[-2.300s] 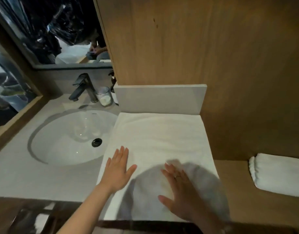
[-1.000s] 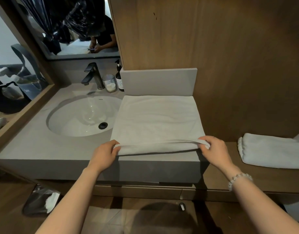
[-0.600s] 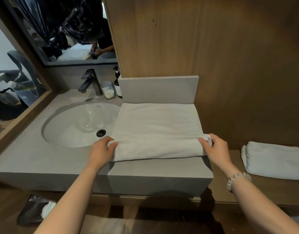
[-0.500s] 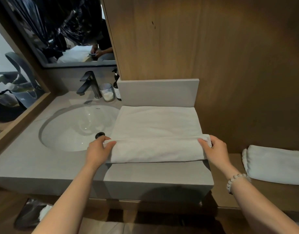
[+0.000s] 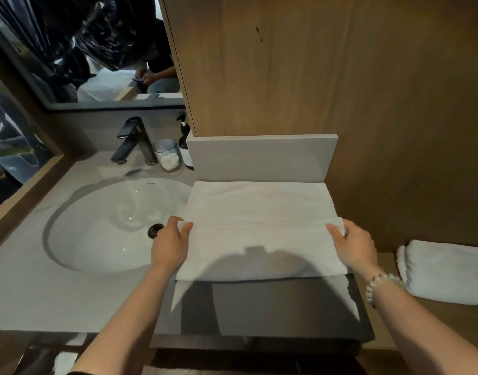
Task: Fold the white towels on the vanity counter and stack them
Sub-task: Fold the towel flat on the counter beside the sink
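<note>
A white towel (image 5: 259, 212) lies spread on the grey vanity counter (image 5: 273, 307) to the right of the sink, its near part doubled over the far part. My left hand (image 5: 168, 246) pinches the left corner of the folded edge. My right hand (image 5: 352, 246), with a bead bracelet on its wrist, pinches the right corner. The folded edge runs between my hands about halfway across the towel. A second white towel (image 5: 446, 272), folded, lies on the lower wooden shelf at the right.
The white sink basin (image 5: 97, 228) with its dark drain lies left of the towel. A dark tap (image 5: 133, 142), a glass jar (image 5: 167, 155) and a pump bottle (image 5: 185, 147) stand at the back. A grey backsplash (image 5: 262, 158) and wooden wall stand behind the towel.
Both hands took the towel's near edge at the counter's front, lifted it and carried it away from me over the far part. The folded part is now wider and the front counter is bare.
</note>
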`<action>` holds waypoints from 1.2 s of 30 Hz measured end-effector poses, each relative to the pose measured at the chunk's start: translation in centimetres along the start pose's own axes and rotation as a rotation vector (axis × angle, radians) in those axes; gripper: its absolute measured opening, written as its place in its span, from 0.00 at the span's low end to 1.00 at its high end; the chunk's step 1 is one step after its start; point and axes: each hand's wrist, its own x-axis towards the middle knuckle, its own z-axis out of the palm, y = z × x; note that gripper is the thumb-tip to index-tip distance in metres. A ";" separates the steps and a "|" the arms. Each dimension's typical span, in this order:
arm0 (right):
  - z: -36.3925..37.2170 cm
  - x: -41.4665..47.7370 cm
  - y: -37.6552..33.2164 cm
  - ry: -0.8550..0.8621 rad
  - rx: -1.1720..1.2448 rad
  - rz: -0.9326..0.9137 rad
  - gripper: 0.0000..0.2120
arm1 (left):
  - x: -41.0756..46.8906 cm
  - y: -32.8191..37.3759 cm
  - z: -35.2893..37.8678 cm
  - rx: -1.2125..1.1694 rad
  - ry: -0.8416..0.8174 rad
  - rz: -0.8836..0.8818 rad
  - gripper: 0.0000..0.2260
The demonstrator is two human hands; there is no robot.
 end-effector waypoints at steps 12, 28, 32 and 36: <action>1.1 1.7 -0.5 0.023 -0.173 0.043 0.17 | 2.8 -1.2 2.5 0.137 -0.109 -0.057 0.13; 5.1 -1.5 -8.0 0.150 -0.350 -0.503 0.19 | -0.6 5.1 6.3 0.276 -0.088 0.448 0.29; 8.6 -3.2 -8.1 -0.158 -0.370 -0.645 0.23 | -3.5 6.3 9.0 0.289 -0.218 0.518 0.23; 7.8 -2.1 -5.8 -0.209 -0.423 -0.617 0.27 | -3.2 5.5 9.1 0.388 -0.356 0.433 0.26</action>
